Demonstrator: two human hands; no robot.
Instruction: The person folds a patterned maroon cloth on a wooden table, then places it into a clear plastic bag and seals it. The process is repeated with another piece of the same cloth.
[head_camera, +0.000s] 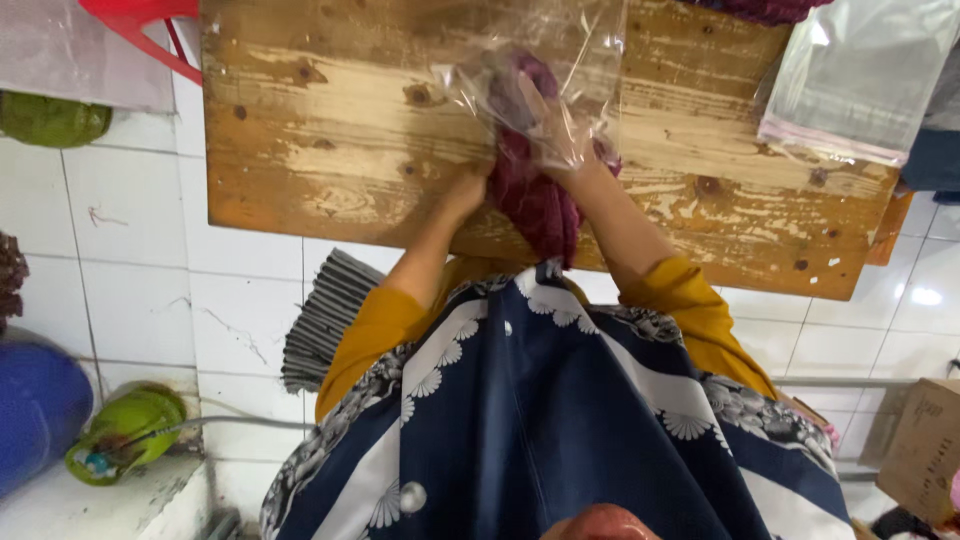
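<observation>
A dark maroon knitted cloth (535, 205) lies over the near edge of a worn wooden board table (330, 120). Its upper end sits inside a clear plastic bag (540, 70). My right hand (555, 125) is inside the bag's mouth, pressed on the cloth through the film. At the cloth's left side, my left hand (465, 185) grips it against the table edge. Mustard sleeves and a navy floral garment fill the lower middle of the head view.
A stack of clear bags (850, 70) lies on the table's far right. Folded grey striped fabric (325, 320) rests on the white tiled floor under the table. A blue drum (35, 405), green objects (125, 430) and a cardboard box (925, 445) stand around.
</observation>
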